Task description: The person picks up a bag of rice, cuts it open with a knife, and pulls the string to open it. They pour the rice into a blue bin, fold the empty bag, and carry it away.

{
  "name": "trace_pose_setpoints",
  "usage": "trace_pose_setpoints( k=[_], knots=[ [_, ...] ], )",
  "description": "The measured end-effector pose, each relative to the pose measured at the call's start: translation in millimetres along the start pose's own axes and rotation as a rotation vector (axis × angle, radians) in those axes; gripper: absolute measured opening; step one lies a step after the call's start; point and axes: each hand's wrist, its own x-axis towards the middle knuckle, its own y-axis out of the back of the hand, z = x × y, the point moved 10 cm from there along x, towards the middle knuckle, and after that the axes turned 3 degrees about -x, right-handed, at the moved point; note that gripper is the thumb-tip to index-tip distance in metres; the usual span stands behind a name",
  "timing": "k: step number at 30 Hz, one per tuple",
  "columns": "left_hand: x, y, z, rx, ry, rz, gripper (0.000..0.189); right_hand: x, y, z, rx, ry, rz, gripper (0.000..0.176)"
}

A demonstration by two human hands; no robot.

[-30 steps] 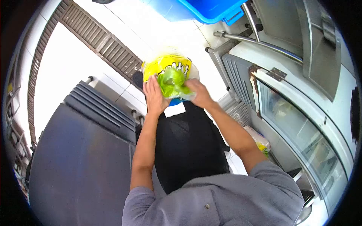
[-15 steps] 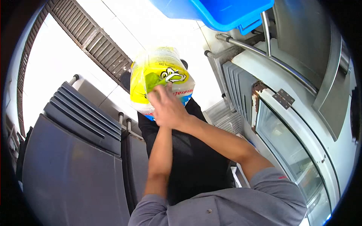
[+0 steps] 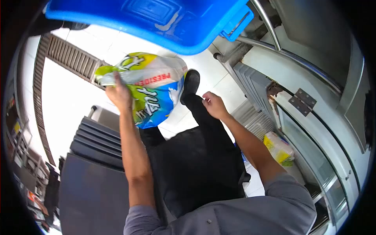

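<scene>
My left hand (image 3: 120, 96) is closed round the gathered neck of a large printed plastic bag (image 3: 158, 82). The bag is yellow, green, white and blue with red lettering; its neck points left, and what fills it cannot be made out. It is tilted in front of my legs, close to a black shoe (image 3: 190, 81). My right hand (image 3: 214, 105) is free of the bag, above my right leg, fingers loosely bent and apart with nothing in them. Beyond the bag is a blue plastic tub (image 3: 188, 45).
Stacked grey panels (image 3: 94, 176) stand at the left. On the right are a white cabinet with a glass door (image 3: 301, 143) and a metal rail (image 3: 301, 72). A yellow-and-white package (image 3: 279, 149) sits low beside the cabinet. A drain grate (image 3: 72, 55) crosses the white tiled floor.
Both hands were together at the bag's neck; my right hand has let go and moved right. My left hand has pulled the neck left, tilting the bag. More of the blue tub shows.
</scene>
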Motion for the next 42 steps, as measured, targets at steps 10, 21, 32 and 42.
trace_pose_setpoints(
  k=[10, 21, 32, 42],
  knots=[
    [47.9, -10.6, -2.5, -0.250, 0.072, -0.057, 0.043, 214.9, -175.6, 192.5, 0.658, -0.538, 0.307, 0.066],
    [22.5, 10.4, -9.8, 0.059, -0.264, -0.098, 0.030, 267.3, -190.7, 181.1, 0.506, -0.595, -0.196, 0.060],
    [3.3, 37.4, -41.4, -0.298, 0.168, 0.114, 0.040, 195.4, -169.6, 163.5, 0.386, -0.806, -0.011, 0.058],
    [-77.9, 82.5, -74.1, -0.694, 0.458, 0.218, 0.042, 127.2, -190.5, 184.8, 0.287, -0.897, 0.090, 0.058]
  ],
)
